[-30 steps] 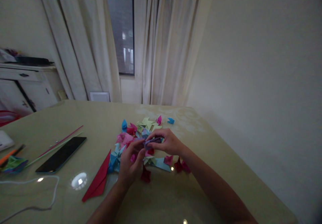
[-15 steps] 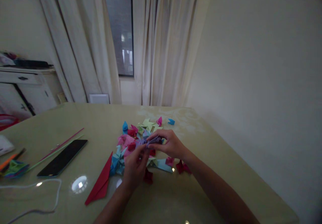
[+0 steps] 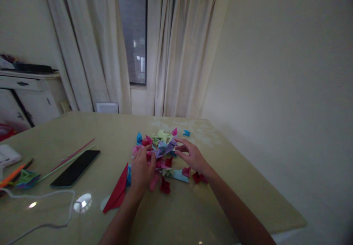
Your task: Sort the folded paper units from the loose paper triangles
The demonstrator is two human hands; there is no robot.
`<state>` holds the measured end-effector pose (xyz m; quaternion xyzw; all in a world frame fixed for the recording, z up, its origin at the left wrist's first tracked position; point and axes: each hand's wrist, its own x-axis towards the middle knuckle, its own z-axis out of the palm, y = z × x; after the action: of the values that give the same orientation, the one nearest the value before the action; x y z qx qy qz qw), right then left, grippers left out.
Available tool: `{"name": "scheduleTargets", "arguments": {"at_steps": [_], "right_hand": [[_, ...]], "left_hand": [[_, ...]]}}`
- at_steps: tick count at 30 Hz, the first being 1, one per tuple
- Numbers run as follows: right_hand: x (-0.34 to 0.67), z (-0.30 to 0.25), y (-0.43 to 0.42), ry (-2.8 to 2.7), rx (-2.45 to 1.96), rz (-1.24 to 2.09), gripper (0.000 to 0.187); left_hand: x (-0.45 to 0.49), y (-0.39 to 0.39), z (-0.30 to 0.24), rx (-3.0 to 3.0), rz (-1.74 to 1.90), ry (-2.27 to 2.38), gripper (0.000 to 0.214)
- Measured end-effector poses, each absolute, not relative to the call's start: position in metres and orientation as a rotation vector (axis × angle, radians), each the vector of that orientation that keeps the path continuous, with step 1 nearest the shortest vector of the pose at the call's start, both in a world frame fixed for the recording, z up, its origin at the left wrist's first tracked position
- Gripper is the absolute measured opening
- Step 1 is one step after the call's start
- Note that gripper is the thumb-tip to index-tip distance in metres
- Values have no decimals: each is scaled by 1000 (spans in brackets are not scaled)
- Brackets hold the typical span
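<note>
A pile of small folded paper pieces (image 3: 162, 164) in pink, red, blue, green and purple lies on the olive table (image 3: 176, 215). A purple folded piece (image 3: 166, 147) sits on top of the pile between my hands. My left hand (image 3: 142, 168) lies over the left side of the pile with its fingers stretched forward, and no piece shows in them. My right hand (image 3: 191, 157) is just right of the purple piece, its fingers spread and pointing at it, apart from it.
A large red folded sheet (image 3: 117, 193) lies left of the pile. Further left are a black phone (image 3: 75, 168), thin pink and green sticks (image 3: 70, 157), a white cable (image 3: 41, 223) and coloured papers (image 3: 24, 179). The wall is close on the right; curtains and a window stand behind.
Both hands held the purple piece pinched above the pile; now it rests on the pile, the hands have parted and their fingers have opened. The view shifted slightly.
</note>
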<state>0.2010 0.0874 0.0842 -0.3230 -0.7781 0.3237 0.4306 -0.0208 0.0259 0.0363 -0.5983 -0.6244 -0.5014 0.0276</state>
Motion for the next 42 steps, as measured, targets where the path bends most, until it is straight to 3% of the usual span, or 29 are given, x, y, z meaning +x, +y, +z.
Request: {"name": "scheduleTargets", "arguments": {"at_steps": [2,7,11,14,23,26,31,36,42], "right_hand": [[214,76,78,-1991,-863,857,63],[285,46,39,-2011,-1208,493,60],[329,15,16,-2090,-1486,393,95],[318,2,15,-2187,-1552,517,116],[229,17,113,-2482,-1266,505,135],[220,22,159,-2552,-1226,440,132],[203,23,197,-2644,-932,630,119],[170,11,189,-2521,-621,753,84],[148,25,181,-2388,-608,715,37]], "left_hand": [[-38,21,45,-1797,-1231,-2045,38],[-82,0,41,-1922,-792,-2251,71],[-96,-9,22,-2181,-497,-2377,108],[-85,-6,17,-2385,-288,-2341,118],[-47,42,11,-2605,-566,-1961,113],[-50,48,-8,-2588,-742,-1829,105],[-55,44,-25,-2558,-1007,-1735,89],[-52,52,-26,-2454,-1183,-1688,89],[-58,66,-23,-2333,-1468,-1694,78]]}}
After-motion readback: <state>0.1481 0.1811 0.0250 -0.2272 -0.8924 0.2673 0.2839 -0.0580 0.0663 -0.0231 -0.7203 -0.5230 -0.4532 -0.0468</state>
